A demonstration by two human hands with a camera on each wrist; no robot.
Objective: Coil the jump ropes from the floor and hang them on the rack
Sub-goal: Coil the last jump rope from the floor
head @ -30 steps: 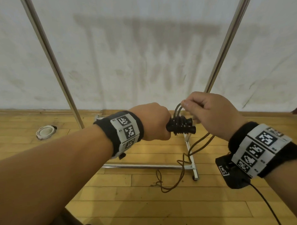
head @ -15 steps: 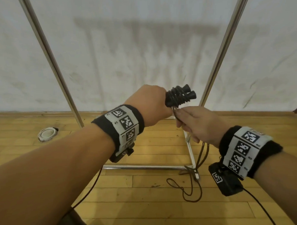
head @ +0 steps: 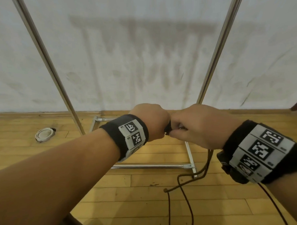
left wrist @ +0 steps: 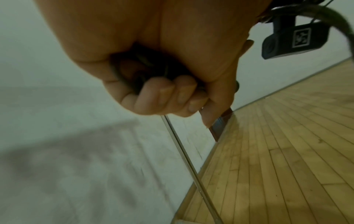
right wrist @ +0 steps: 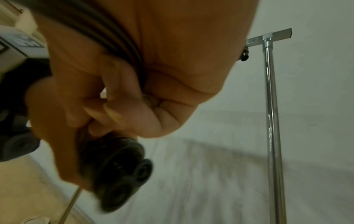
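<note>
My left hand point(head: 149, 122) is a fist around the black jump-rope handles point(head: 167, 129), of which only a sliver shows between the two hands in the head view. In the left wrist view its fingers point(left wrist: 166, 94) curl over the dark handles point(left wrist: 138, 71). My right hand point(head: 198, 125) presses up against the left and grips the dark rope; several strands point(right wrist: 118, 39) cross its palm above the handles' round ends point(right wrist: 122, 174). The rest of the rope point(head: 207, 162) hangs under the right wrist and trails in loops on the floor point(head: 180, 183).
The metal rack stands just ahead against the white wall, with a left pole point(head: 46, 65), a right pole point(head: 221, 42) and a base bar point(head: 151, 166). Its top T-joint point(right wrist: 268, 39) shows in the right wrist view. A white round fitting point(head: 44, 134) sits in the wooden floor at left.
Both hands have dropped lower. The right hand came up from under the handles to cover them, carrying the rope round. The loose rope on the floor has shifted.
</note>
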